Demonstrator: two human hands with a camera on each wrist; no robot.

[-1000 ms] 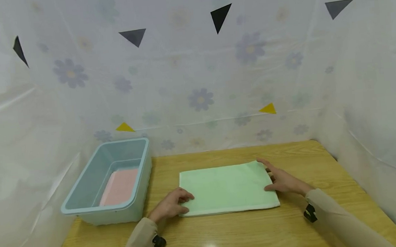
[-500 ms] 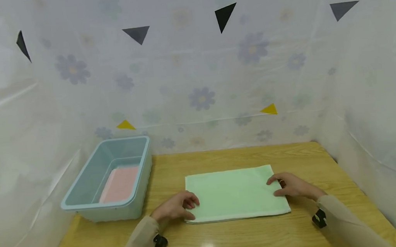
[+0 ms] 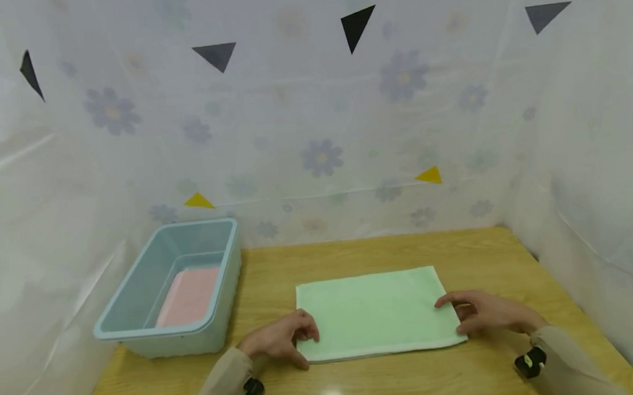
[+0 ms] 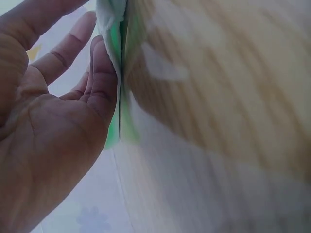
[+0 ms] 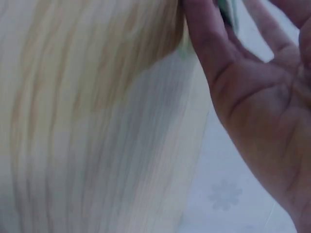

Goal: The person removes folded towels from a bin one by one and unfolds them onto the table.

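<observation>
So there's a folded green towel [image 3: 376, 312] lying flat on the wooden table [image 3: 386, 378], roughly in the middle, with a hand at each short end. The left hand [image 3: 280, 340] sits at the towel's near left corner, fingers [image 3: 304, 327] loosely curled over the edge. In the left wrist view the thumb [image 4: 103, 80] presses right against the towel's folded edge [image 4: 112, 34], and the other fingers are spread fairly straight, so it's more touching than gripping. The right hand [image 3: 490, 313] is at the near right corner, fingers stretched out onto the cloth, thumb down by the bottom edge. The right wrist view is blurry; a finger is touching the towel edge [image 5: 228, 12], palm open. Off to the left is a light blue plastic bin [image 3: 136, 320] with a pink folded cloth [image 3: 190, 295] inside.
</observation>
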